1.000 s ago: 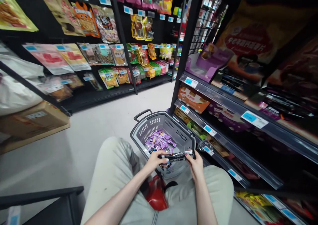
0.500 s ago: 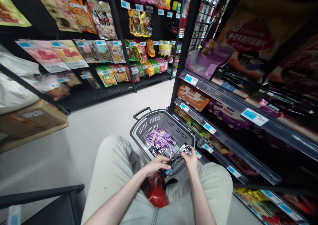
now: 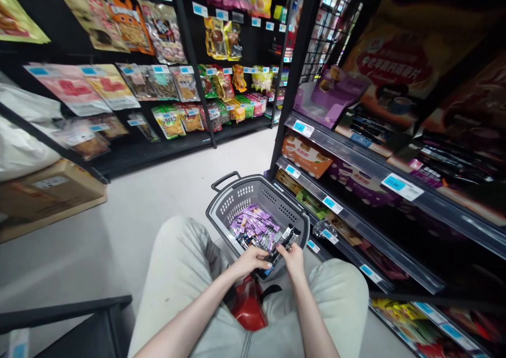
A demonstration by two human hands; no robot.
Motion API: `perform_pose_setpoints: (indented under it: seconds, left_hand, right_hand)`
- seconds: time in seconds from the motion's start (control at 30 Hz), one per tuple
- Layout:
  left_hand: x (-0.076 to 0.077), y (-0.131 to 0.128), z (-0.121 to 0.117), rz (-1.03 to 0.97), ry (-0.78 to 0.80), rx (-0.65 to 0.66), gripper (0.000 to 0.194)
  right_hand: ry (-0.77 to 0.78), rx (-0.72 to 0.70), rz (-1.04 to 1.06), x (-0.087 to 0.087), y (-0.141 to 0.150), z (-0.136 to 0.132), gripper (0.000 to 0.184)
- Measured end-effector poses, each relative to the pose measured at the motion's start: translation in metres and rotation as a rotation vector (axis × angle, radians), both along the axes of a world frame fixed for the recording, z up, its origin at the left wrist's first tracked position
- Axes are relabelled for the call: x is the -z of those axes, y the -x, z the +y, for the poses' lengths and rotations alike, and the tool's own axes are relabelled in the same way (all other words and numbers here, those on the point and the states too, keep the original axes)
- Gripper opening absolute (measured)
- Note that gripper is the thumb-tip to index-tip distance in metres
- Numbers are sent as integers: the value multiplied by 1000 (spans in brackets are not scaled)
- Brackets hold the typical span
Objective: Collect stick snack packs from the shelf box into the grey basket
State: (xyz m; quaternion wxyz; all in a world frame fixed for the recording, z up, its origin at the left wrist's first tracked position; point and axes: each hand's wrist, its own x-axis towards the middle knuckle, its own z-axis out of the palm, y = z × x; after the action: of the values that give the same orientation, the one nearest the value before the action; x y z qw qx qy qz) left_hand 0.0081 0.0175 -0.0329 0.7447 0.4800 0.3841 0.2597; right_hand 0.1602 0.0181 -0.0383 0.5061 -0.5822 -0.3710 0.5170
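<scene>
I crouch over a grey shopping basket [image 3: 237, 200] on the floor beside a shelf unit. Purple stick packets [image 3: 253, 225] lie in a heap inside it. My left hand [image 3: 248, 260] and my right hand [image 3: 293, 257] are both closed on a bundle of dark stick packets [image 3: 283, 240], held over the basket's near edge and pointing up and to the right. A red object [image 3: 249, 305] sits between my knees below the hands.
Black shelves with blue price tags [image 3: 399, 185] stand close on the right, holding boxed goods. Across the pale floor [image 3: 158, 189], another rack carries hanging snack bags [image 3: 169, 121]. A cardboard box [image 3: 51, 186] rests at the left. A dark bar [image 3: 67, 308] crosses the lower left.
The dark packets were held level across the basket edge; both hands have turned them to point up and right, and my right hand has moved in toward my left.
</scene>
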Motion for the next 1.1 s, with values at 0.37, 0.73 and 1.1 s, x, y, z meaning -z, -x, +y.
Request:
perform_pose_setpoints:
  seconds: [0.37,0.73,1.1]
  left_hand:
    - [4,-1,2,139,-175,140,36]
    - [1,-4,-2,51,-11,191,25]
    - [-2,-1,-5,-135,127,276,30]
  right_hand:
    - [-32,226,248,-4,1,1,24]
    - [60,371,339,-4,-10,3,24]
    - [178,424,381,-4,-24,7,26]
